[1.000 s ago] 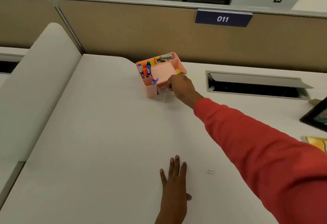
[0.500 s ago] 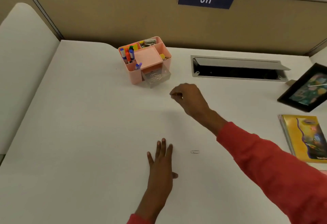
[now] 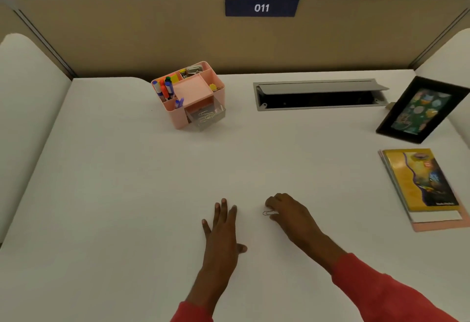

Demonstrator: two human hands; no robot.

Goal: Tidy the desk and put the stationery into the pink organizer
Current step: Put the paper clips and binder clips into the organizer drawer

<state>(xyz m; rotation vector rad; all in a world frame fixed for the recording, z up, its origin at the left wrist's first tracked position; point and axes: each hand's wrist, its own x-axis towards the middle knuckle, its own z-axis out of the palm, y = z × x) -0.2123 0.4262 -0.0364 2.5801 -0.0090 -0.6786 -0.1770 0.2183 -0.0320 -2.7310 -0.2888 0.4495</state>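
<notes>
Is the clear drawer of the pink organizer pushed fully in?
No, the clear drawer sticks out of the pink organizer's front.

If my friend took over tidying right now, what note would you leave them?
Left hand: open, flat on the desk.
Right hand: grip curled round one loose paper clip, which lies on the desk.
Pink organizer: at the back of the desk, markers inside, its clear drawer pulled out with clips in it.
Done: markers and other clips are in.
Left: probably drop this clip in the drawer, then push it shut.
</notes>
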